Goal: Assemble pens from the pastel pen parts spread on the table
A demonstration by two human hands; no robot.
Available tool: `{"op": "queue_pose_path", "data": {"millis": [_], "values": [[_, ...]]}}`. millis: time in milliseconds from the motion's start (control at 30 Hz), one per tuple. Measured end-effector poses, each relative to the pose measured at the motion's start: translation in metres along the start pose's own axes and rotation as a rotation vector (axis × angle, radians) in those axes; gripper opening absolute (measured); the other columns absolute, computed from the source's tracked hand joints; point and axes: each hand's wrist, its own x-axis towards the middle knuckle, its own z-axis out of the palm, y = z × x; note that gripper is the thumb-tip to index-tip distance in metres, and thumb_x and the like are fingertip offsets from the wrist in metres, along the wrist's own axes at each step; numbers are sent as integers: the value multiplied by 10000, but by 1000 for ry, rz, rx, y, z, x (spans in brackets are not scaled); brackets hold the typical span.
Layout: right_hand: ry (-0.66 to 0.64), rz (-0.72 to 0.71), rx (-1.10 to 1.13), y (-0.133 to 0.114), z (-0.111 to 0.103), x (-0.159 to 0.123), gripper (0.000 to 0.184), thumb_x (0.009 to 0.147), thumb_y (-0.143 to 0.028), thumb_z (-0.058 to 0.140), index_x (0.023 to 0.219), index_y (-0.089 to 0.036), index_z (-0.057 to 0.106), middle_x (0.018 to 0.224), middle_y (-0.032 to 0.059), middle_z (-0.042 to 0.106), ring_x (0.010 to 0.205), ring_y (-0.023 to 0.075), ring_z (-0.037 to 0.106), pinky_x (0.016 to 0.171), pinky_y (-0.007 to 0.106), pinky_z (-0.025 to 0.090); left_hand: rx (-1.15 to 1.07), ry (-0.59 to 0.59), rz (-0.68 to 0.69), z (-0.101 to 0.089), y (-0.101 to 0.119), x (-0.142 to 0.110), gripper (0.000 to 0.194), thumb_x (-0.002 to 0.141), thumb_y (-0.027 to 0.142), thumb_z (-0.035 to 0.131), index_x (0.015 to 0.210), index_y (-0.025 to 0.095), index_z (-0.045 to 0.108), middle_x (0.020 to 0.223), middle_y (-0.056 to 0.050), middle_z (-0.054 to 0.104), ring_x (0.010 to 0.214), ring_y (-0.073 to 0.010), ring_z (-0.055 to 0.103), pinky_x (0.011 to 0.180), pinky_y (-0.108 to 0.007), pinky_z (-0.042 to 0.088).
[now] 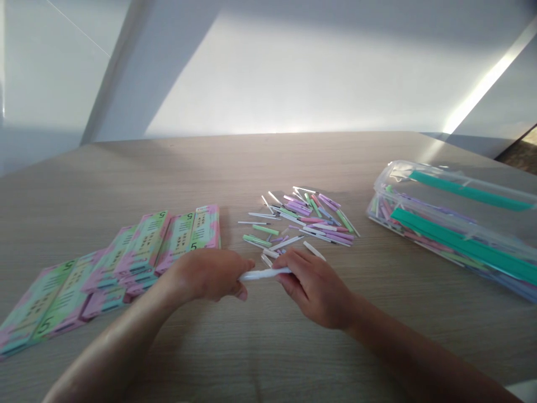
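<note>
A slim white pen (265,274) stretches level between my two hands, just above the table. My left hand (213,274) is closed on its left end, thumb below and fingers bent. At its right end, my right hand (314,285) pinches it between thumb and fingers. Just beyond the hands lies a loose spread of thin pens and caps (302,220) in white, purple, green and pink, some with dark tips. A single white piece (314,251) rests close by my right hand.
Pastel pink and green boxes marked 5 (142,246) lie stacked and overlapping at the left. On the right stands a clear plastic case (436,224) with teal strips, its lid raised, holding many coloured pens. The wooden table (235,168) ends against a pale wall (293,73).
</note>
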Motion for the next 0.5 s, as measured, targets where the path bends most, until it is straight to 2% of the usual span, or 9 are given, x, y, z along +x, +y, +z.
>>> {"op": "queue_pose_path", "data": {"millis": [333, 500], "values": [[-22, 51, -38, -5, 7, -1, 153, 932, -235, 372, 986, -181, 504, 859, 53, 596, 783, 176, 532, 684, 280, 363, 44, 29, 3, -1, 3, -5, 296, 760, 264, 606, 1053, 224, 608, 532, 40, 582, 530, -156, 565, 498, -228, 362], [-31, 26, -2, -8, 2, -1, 216, 874, -212, 474, 1083, -172, 439, 944, 58, 592, 781, 162, 526, 693, 269, 371, 39, 12, 5, -2, 5, -6, 283, 764, 236, 598, 1047, 235, 608, 523, 48, 574, 538, -157, 569, 501, -227, 364]]}}
